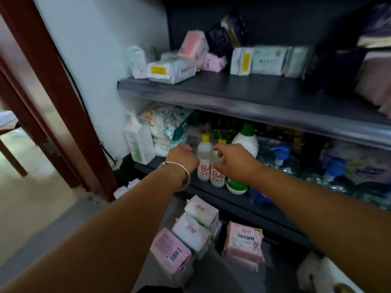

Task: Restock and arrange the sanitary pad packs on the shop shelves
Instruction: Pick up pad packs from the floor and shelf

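Head view: both hands reach to the middle shelf, left hand and right hand loose-fingered and holding nothing, either side of a clear yellow-capped "84" bottle. Soft pink-and-white plastic-wrapped pad packs lie below the wrists. Best shift the bottles aside gently, upright.

By my fingers, two small yellow-capped bottles each carry a red "84". Down below, a pink pad pack reads "100%", followed by what looks like "纯棉". Other labels blur past my reading.
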